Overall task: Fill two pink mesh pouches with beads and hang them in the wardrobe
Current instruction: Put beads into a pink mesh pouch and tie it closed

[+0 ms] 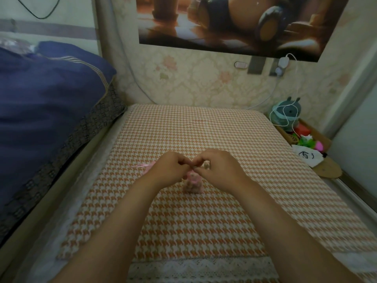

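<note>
While both hands pinch its neck, the pouch (192, 183) stands upright on the surface (204, 131).
Left hand (169, 168) and right hand (216, 168) meet directly above it, equally near; fingers closed on its pink drawstring, ribbon (142, 165) trailing left.

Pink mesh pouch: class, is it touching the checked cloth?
Touching. The head view shows the pink mesh pouch resting bottom-down on the checked cloth, no gap beneath.

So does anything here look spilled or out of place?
Nothing looks spilled. Both hands, left and right, pinch the top of a pink pouch standing on the checked cloth. A pink ribbon lies loose beside it, and a white cable drapes over a plush toy.
</note>
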### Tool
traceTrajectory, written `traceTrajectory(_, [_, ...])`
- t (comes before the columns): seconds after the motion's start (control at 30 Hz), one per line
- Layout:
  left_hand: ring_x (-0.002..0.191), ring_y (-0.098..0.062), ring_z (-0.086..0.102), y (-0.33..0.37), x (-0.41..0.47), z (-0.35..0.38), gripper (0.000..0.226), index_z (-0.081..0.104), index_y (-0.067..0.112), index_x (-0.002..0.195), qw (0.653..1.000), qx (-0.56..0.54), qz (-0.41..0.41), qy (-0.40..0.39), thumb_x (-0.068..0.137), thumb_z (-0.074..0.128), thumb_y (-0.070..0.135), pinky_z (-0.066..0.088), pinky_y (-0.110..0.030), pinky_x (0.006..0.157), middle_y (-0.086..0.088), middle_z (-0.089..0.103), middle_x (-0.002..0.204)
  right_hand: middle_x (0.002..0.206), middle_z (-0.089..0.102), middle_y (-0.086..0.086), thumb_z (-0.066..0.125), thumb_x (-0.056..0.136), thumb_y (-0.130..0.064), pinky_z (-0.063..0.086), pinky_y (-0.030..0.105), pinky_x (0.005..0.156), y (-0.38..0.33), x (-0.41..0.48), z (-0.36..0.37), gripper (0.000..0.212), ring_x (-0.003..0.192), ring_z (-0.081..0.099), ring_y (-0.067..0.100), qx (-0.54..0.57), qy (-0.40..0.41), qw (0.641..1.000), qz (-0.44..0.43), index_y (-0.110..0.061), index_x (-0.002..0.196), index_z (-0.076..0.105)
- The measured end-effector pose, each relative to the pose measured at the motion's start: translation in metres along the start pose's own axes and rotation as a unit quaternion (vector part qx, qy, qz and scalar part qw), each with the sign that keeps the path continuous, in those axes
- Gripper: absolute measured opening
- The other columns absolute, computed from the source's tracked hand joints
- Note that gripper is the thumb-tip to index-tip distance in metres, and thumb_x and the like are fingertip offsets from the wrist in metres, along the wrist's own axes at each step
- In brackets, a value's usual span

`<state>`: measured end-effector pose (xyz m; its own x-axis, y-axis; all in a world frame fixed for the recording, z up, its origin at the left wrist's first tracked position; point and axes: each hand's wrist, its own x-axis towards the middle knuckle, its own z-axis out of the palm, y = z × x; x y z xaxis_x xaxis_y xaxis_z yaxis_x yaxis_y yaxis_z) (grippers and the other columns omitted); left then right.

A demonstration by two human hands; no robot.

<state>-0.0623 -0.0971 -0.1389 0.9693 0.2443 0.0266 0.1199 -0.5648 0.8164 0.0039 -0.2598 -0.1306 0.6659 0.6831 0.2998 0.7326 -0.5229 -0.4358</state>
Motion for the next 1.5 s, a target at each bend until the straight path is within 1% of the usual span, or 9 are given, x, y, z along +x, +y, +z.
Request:
traceTrajectory(0.1, [0.077, -0.028, 0.071, -0.002, 0.0, -0.002, 0.021, 0.077, 0.011, 0.097, 1.0, -0.007, -0.005, -0.004, 0.09, 0.058, 0.007, 0.059, -0.036, 0.067, -0.012, 0.074, 0.079, 0.103, 0.061, -0.017, 0.064, 0.091, -0.034, 0.053, 0.035, 0.08, 0.001, 0.0, -0.003, 0.014, 0.095, 0.059, 0.005, -0.056, -0.028, 0.998, 0.002, -0.038, 0.099, 0.075])
traceTrajectory(0.23, [0.078, -0.017, 0.071, -0.001, -0.001, -0.005, 0.023, 0.075, 0.011, 0.104, 1.0, -0.001, -0.002, -0.016, 0.091, 0.057, 0.007, 0.057, -0.023, 0.06, -0.004, 0.073, 0.087, 0.114, 0.055, -0.016, 0.053, 0.088, -0.01, 0.049, 0.029, 0.071, 0.004, -0.003, -0.01, 0.038, 0.096, 0.056, 0.008, -0.089, -0.083, 0.993, 0.005, -0.039, 0.104, 0.072])
traceTrajectory(0.37, [0.08, -0.008, 0.066, -0.001, 0.0, -0.009, 0.026, 0.075, 0.018, 0.104, 0.998, -0.009, 0.001, -0.055, 0.087, 0.058, 0.006, 0.045, -0.009, 0.054, 0.003, 0.073, 0.096, 0.104, 0.059, -0.018, 0.062, 0.089, -0.035, 0.045, 0.028, 0.071, 0.006, -0.007, -0.009, 0.016, 0.086, 0.053, 0.004, -0.14, -0.104, 0.985, -0.01, -0.04, 0.101, 0.071])
traceTrajectory(0.5, [0.096, -0.013, 0.063, -0.012, 0.002, -0.006, 0.031, 0.063, 0.021, 0.103, 0.996, -0.059, 0.015, -0.059, 0.078, 0.07, 0.004, 0.054, -0.025, 0.077, 0.003, 0.066, 0.109, 0.094, 0.07, -0.015, 0.064, 0.09, -0.035, 0.041, 0.026, 0.067, 0.011, -0.004, -0.013, 0.01, 0.083, 0.059, 0.006, -0.162, -0.071, 0.984, -0.017, -0.036, 0.093, 0.073])
traceTrajectory(0.67, [0.11, -0.005, 0.059, -0.027, 0.005, 0.019, 0.09, 0.04, 0.035, 0.134, 0.987, -0.003, 0.009, -0.157, 0.059, 0.09, 0.033, 0.053, -0.03, 0.093, 0.011, 0.058, 0.122, 0.093, 0.07, -0.014, 0.064, 0.089, -0.03, 0.041, 0.024, 0.062, 0.016, -0.004, -0.013, 0.012, 0.081, 0.058, 0.006, -0.156, -0.077, 0.985, 0.005, -0.036, 0.093, 0.073])
traceTrajectory(0.97, [0.068, 0.002, 0.062, -0.025, 0.014, 0.038, 0.017, 0.072, 0.032, 0.076, 0.993, 0.042, 0.093, -0.057, 0.068, 0.087, 0.03, 0.048, -0.021, 0.062, 0.012, 0.072, 0.075, 0.107, 0.067, -0.015, 0.061, 0.089, -0.044, 0.051, 0.032, 0.077, 0.016, -0.005, -0.01, 0.024, 0.094, 0.062, 0.011, -0.131, -0.106, 0.985, 0.028, -0.042, 0.111, 0.069])
traceTrajectory(1.07, [0.071, 0.01, 0.062, -0.024, 0.011, 0.035, 0.025, 0.072, 0.037, 0.086, 0.992, 0.034, 0.09, -0.075, 0.068, 0.087, 0.03, 0.049, -0.014, 0.067, 0.019, 0.072, 0.081, 0.107, 0.069, -0.01, 0.058, 0.091, -0.04, 0.046, 0.03, 0.071, 0.019, -0.004, -0.004, 0.026, 0.096, 0.064, 0.016, -0.152, -0.123, 0.98, 0.038, -0.04, 0.115, 0.069])
traceTrajectory(1.2, [0.084, -0.003, 0.068, -0.023, 0.012, 0.037, 0.038, 0.071, 0.025, 0.101, 0.994, 0.033, 0.085, -0.056, 0.067, 0.088, 0.028, 0.056, -0.029, 0.08, 0.01, 0.074, 0.095, 0.11, 0.069, -0.012, 0.06, 0.09, -0.043, 0.049, 0.031, 0.076, 0.017, -0.002, -0.004, 0.025, 0.099, 0.064, 0.015, -0.15, -0.086, 0.984, 0.033, -0.043, 0.114, 0.069])
traceTrajectory(1.5, [0.077, -0.012, 0.065, -0.021, 0.008, 0.023, 0.056, 0.05, 0.037, 0.114, 0.992, 0.021, 0.113, -0.046, 0.072, 0.083, 0.024, 0.057, -0.032, 0.072, 0.005, 0.069, 0.095, 0.109, 0.07, -0.012, 0.06, 0.092, -0.042, 0.051, 0.032, 0.075, 0.018, -0.004, -0.005, 0.024, 0.098, 0.064, 0.014, -0.143, -0.104, 0.984, 0.038, -0.041, 0.114, 0.07])
